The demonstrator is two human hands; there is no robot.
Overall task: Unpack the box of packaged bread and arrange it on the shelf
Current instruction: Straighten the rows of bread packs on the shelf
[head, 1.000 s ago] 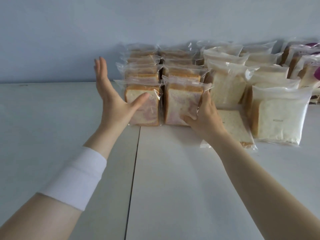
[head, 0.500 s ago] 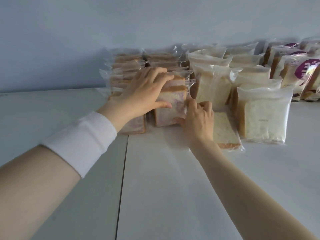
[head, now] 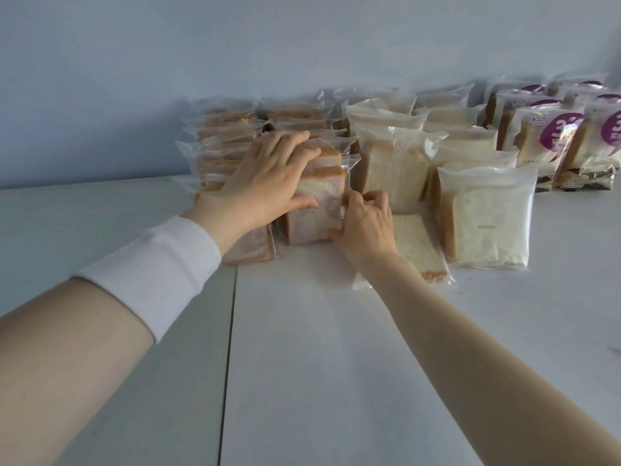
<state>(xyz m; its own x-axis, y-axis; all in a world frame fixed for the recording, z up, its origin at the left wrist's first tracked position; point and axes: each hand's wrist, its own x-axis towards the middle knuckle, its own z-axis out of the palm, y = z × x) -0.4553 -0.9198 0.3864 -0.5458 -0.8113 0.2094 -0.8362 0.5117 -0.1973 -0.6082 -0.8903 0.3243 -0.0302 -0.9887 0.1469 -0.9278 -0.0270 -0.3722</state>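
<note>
Two rows of clear-wrapped pink-swirl bread packs stand on the white shelf [head: 302, 348] against the wall. My left hand [head: 268, 183] lies over the front of these rows, fingers across the top of the front right swirl pack [head: 319, 210] and thumb on its face. It hides most of the front left swirl pack [head: 252, 245]. My right hand [head: 364, 227] curls around the right edge and lower corner of that same right pack. The pack stands upright, leaning slightly back on the ones behind it.
Rows of white bread packs [head: 484, 216] stand just right of my right hand, and one white pack [head: 416, 247] lies flat beside my wrist. Purple-labelled packs [head: 554, 142] fill the far right. A seam [head: 232, 331] runs down the shelf. The wall is close behind.
My left hand swung from beside the left row onto the top of the front packs. My right hand slid lower on the right pack's edge. The view shifted right.
</note>
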